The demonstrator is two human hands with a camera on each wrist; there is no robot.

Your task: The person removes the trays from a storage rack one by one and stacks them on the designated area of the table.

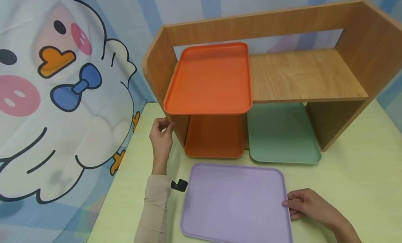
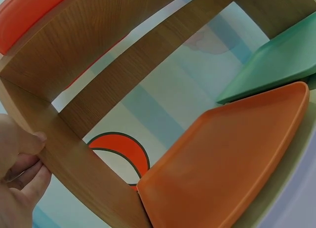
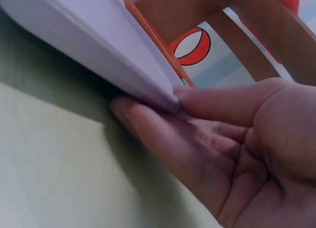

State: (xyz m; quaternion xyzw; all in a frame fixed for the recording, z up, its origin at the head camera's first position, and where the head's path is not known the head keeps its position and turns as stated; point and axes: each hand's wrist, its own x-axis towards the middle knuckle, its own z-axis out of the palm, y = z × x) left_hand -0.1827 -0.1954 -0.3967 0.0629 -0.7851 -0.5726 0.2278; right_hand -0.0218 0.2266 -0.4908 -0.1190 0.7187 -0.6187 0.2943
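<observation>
My right hand (image 1: 309, 205) pinches the right rim of a lavender tray (image 1: 235, 201), thumb on top and fingers beneath. In the right wrist view that edge of the tray (image 3: 94, 45) is raised off the tabletop. My left hand (image 1: 162, 138) grips the front edge of the left side panel (image 2: 74, 173) of a wooden shelf (image 1: 307, 75), between thumb and fingers. An orange-red tray (image 1: 210, 79) lies on the upper board at the left, its front overhanging. Beneath it sits an orange tray (image 1: 215, 136), with a green tray (image 1: 282, 134) to its right in the lower level.
The shelf stands on a pale yellow-green table (image 1: 361, 173). A cloth printed with a cartoon bird (image 1: 103, 138) hangs at the left, and blue striped cloth (image 1: 188, 5) hangs behind. A black strap end (image 1: 179, 185) sticks out from my left sleeve (image 1: 154, 208), close to the lavender tray.
</observation>
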